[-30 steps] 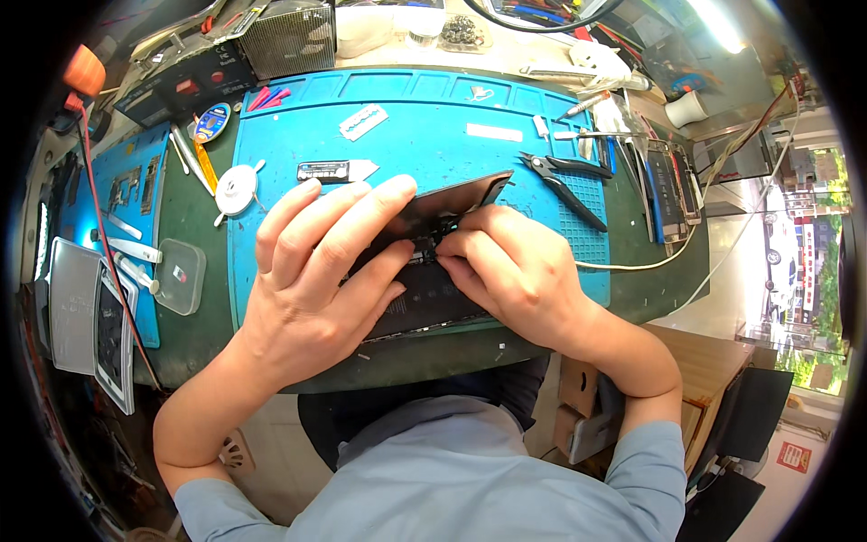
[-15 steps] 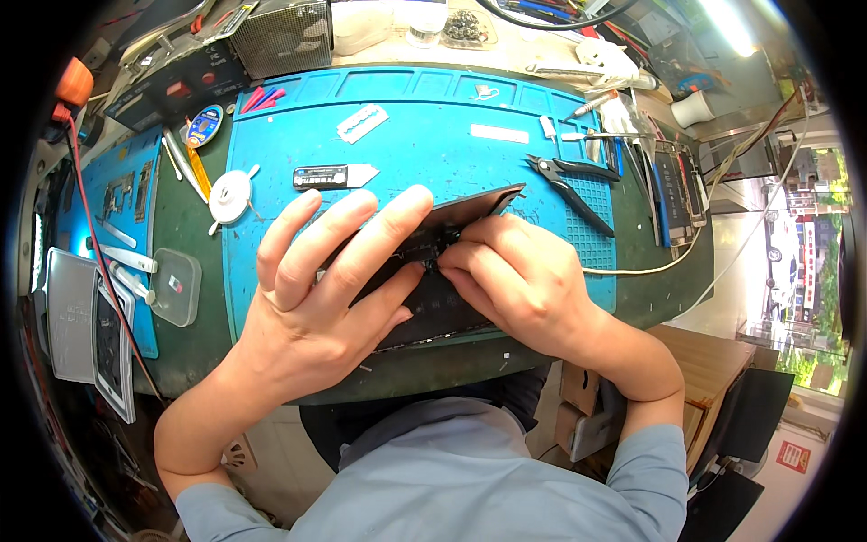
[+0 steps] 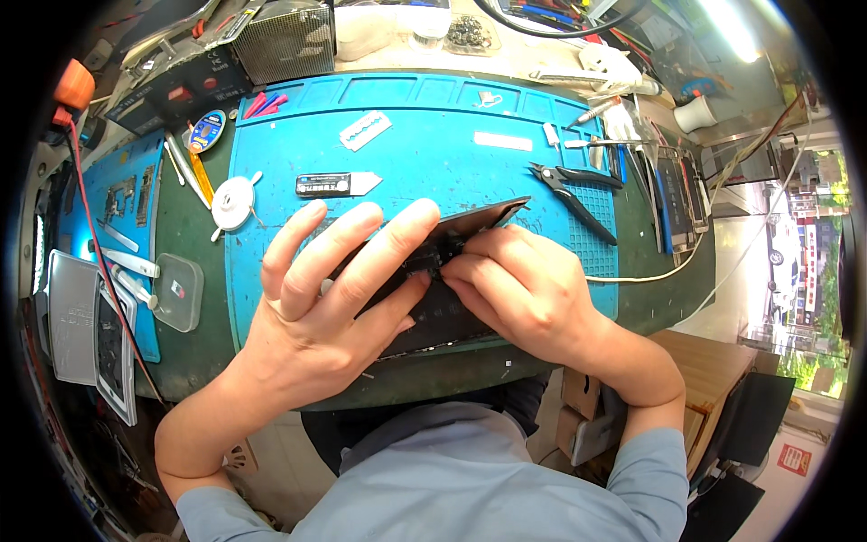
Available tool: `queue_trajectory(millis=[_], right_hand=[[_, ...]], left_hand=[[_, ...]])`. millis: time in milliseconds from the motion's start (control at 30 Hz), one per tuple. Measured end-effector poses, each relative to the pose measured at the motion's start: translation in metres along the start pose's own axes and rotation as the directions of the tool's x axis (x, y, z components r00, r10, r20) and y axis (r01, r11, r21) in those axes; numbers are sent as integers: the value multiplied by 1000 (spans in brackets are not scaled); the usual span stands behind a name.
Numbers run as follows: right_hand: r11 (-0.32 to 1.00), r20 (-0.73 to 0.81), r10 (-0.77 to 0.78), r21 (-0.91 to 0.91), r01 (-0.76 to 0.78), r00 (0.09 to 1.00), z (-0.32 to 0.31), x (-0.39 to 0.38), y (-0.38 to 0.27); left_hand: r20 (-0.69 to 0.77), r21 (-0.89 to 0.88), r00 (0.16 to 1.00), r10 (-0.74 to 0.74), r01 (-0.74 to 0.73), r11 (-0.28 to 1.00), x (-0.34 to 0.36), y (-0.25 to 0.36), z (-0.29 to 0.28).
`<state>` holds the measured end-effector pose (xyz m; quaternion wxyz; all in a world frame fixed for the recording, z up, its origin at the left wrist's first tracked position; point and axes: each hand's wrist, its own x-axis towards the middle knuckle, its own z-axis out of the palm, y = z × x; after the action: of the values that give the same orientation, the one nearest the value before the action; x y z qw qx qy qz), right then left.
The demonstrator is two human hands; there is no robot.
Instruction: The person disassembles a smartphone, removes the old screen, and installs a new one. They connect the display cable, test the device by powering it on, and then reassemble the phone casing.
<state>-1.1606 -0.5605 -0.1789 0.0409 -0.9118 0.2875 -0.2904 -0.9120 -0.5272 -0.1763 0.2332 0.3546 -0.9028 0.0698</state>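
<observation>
A thin black electronic device point(image 3: 433, 322), opened into two flat parts, lies at the near edge of the blue mat. Its far panel point(image 3: 483, 217) is tilted up. My left hand point(image 3: 321, 334) steadies the device: three fingers spread across the raised panel, while the index fingertip presses by small parts at the fold and the thumb is tucked below. From the right, my right hand point(image 3: 533, 289) has thumb and index finger pinched together at the same spot. Whatever is between those fingertips is hidden.
On the blue mat point(image 3: 433, 135) lie a black-and-silver scraper blade point(image 3: 339, 184), a razor blade point(image 3: 365, 131) and black cutters point(image 3: 578, 194). A white spool point(image 3: 234, 204) stands left, near a clear plastic box point(image 3: 178, 292). A pale cable point(image 3: 641, 274) runs along the right.
The bench appears slightly lower in view. Both hands stay at the fold, with only small finger shifts; the raised panel keeps about the same tilt.
</observation>
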Motion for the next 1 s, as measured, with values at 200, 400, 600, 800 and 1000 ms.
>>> queue_trajectory(millis=[200,400,600,800,1000], right_hand=[[1000,7,-8,-4,8,1000,1,-1,1],[1000,21,-17,-15,17,1000,0,-2,1],[999,38,-34,-5,34,999,-2,-1,2],[998,81,-47,-30,49,996,-8,-2,1],[998,48,-52,-40,54,997,-6,-1,1]], left_hand=[[-11,2,1000,-2,2,1000,0,0,1],[-5,12,1000,-5,5,1000,0,1,1],[19,25,1000,8,-8,1000,1,1,-2],[9,22,1000,4,-5,1000,0,2,-1],[12,11,1000,3,-3,1000,1,2,-1]])
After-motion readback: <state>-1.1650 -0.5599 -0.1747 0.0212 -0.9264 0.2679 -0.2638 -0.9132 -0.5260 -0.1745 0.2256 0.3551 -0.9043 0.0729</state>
